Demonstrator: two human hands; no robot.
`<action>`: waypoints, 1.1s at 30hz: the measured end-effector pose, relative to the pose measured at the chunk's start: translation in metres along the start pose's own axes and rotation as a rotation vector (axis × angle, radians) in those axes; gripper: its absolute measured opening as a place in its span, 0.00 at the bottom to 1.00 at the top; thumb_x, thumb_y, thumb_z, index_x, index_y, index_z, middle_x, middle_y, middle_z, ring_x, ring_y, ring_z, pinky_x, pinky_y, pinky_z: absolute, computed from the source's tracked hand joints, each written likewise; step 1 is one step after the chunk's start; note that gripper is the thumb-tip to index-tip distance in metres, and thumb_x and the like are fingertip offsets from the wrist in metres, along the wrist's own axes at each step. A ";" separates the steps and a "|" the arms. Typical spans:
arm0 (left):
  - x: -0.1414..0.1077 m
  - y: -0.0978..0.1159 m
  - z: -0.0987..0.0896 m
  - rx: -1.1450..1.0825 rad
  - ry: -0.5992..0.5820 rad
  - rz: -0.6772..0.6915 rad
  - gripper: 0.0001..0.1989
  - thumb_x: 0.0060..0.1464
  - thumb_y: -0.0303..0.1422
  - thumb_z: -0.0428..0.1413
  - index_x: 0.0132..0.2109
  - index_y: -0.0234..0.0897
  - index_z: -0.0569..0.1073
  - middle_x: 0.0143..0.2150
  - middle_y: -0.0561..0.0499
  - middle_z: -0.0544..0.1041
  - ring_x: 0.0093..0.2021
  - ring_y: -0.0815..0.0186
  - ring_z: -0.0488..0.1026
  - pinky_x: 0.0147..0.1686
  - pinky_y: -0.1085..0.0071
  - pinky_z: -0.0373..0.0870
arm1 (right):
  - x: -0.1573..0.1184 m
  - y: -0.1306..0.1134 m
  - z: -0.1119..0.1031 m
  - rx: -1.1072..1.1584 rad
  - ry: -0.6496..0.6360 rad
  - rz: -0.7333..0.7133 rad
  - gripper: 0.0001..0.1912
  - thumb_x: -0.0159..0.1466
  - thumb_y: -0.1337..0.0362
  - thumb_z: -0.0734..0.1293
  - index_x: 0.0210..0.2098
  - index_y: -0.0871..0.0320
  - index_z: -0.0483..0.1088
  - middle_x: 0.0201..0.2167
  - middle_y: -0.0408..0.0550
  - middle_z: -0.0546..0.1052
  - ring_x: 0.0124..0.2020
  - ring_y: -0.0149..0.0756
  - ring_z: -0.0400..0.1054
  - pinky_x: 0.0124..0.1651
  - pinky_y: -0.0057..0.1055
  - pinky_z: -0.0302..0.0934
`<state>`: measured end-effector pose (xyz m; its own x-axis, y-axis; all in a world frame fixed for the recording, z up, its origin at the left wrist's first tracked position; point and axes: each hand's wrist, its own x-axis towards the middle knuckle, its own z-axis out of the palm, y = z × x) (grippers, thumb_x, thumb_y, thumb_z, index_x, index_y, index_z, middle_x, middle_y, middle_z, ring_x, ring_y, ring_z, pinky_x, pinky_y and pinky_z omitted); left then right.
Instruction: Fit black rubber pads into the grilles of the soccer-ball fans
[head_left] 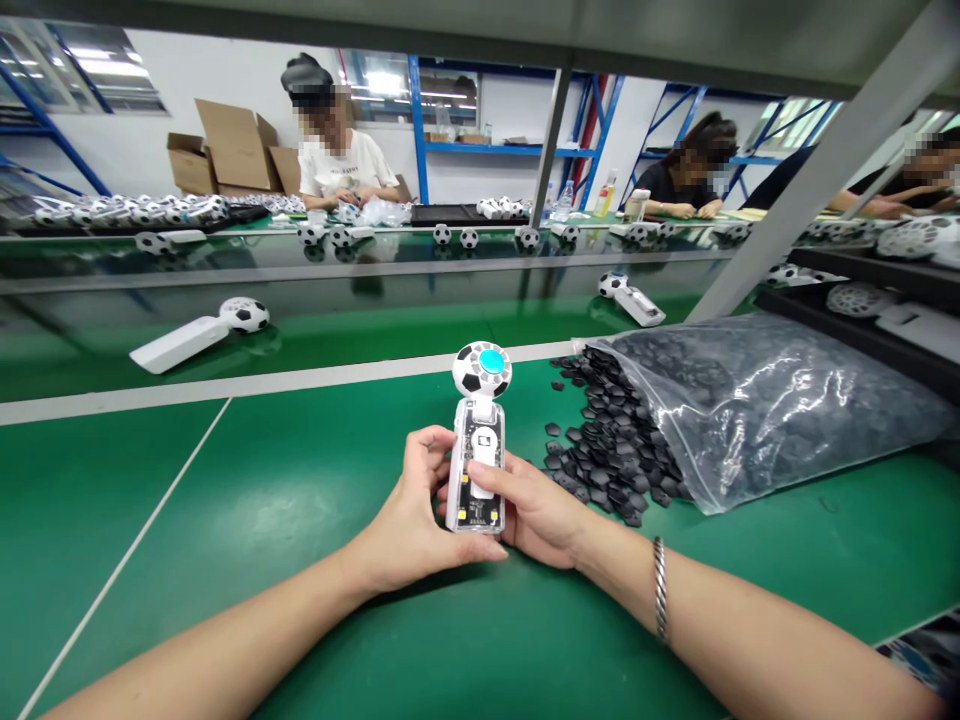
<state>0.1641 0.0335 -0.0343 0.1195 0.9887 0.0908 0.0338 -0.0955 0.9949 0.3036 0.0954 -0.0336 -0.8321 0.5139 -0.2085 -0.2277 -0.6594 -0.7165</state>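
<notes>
Between my two hands is a handheld fan [480,470] with a soccer-ball head and a round blue centre. Its clear front cover shows a dark circuit board and a white strip. My left hand [416,510] grips its left side and lower edge, the thumb along the bottom. From the right, my right hand [544,510] holds the body, its thumb lying on the front; its other fingers are partly hidden behind. Just right of the fan, small black pentagon pieces [615,440] spill from a clear plastic bag [787,410] onto the green table [300,560].
Across the green conveyor lie a white soccer-ball fan [187,340] at left and another fan [634,300] at right. Black trays [795,300] with fan parts stand at the right edge, beside a slanted metal post [810,170]. Co-workers [349,165] sit along the far side.
</notes>
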 end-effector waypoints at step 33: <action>-0.004 0.017 -0.013 0.256 0.208 0.177 0.12 0.60 0.34 0.47 0.51 0.41 0.65 0.50 0.51 0.71 0.46 0.64 0.69 0.46 0.71 0.62 | -0.014 -0.006 0.005 -1.088 0.137 -0.524 0.15 0.65 0.55 0.57 0.46 0.56 0.63 0.42 0.48 0.71 0.44 0.38 0.65 0.47 0.35 0.58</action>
<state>0.1512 0.0298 -0.0174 -0.0578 0.9541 0.2937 0.2809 -0.2668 0.9219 0.3138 0.0897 -0.0226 -0.6912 0.6771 0.2527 0.0778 0.4173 -0.9054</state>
